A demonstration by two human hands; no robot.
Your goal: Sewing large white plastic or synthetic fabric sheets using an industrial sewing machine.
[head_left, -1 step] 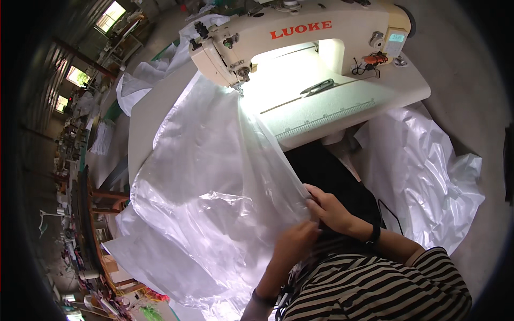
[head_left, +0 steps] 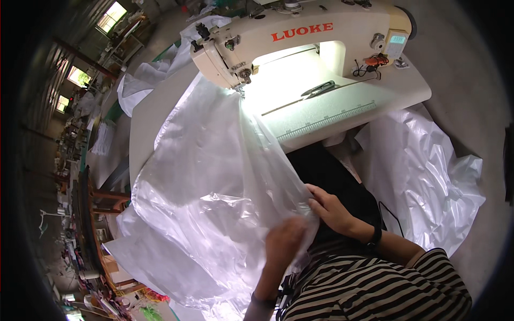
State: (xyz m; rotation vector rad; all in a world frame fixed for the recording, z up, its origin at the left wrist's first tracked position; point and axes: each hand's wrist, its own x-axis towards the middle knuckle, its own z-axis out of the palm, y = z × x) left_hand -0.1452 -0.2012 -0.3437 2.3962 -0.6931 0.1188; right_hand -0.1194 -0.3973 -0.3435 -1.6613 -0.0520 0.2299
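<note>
A large translucent white plastic sheet (head_left: 198, 166) hangs from under the needle area of a cream sewing machine (head_left: 300, 35) and drapes toward me over the table's front. With fingers and thumb closed on its right edge, my right hand (head_left: 332, 213) holds the sheet near my lap. Just left of it, my left hand (head_left: 285, 241) is over the sheet's lower part. Motion blur smears its fingers, so their grip cannot be made out. Thread snips (head_left: 320, 89) lie on the lit machine table (head_left: 332, 120), behind its printed ruler.
More white plastic sheeting (head_left: 423, 176) lies crumpled at the right, below the table. Another pale heap (head_left: 142, 80) is behind the table's left side. A small dark cable bundle (head_left: 369, 67) rests by the machine's base. Cluttered shelving and goods line the far left.
My left hand has shifted a little to the left, away from my right hand. The right hand keeps its hold on the sheet's edge.
</note>
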